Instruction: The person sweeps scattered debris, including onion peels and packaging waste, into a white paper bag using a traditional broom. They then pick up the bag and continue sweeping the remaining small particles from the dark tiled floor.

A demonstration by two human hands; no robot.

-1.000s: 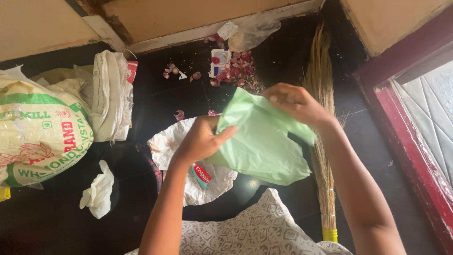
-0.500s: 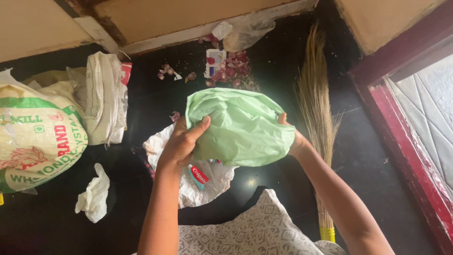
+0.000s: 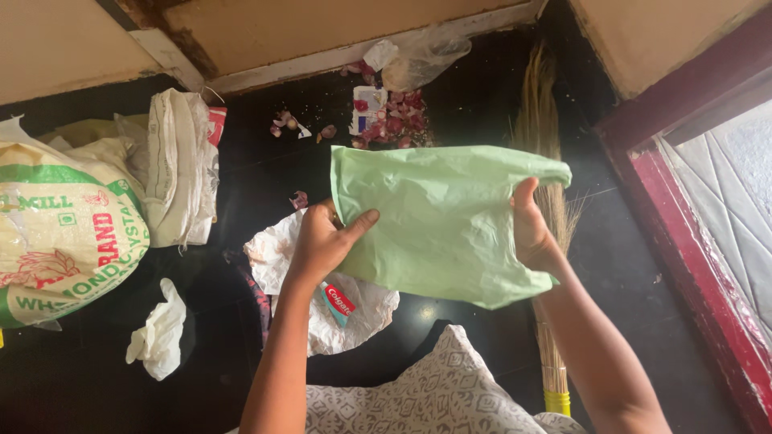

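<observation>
Pinched at both side edges, the green bag [image 3: 442, 221] hangs spread flat at centre frame, above the dark floor [image 3: 643, 265]. My left hand [image 3: 326, 241] clamps its left edge, thumb pressed across the front. My right hand [image 3: 532, 233] grips the right edge, fingers curled behind. Both forearms reach up from the lower frame, with the broom [image 3: 547, 161] behind the bag.

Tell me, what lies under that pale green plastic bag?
Below the pale green plastic bag: crumpled white paper holding a small red-and-white carton, and a straw broom. Anything directly behind the bag is covered.
</observation>
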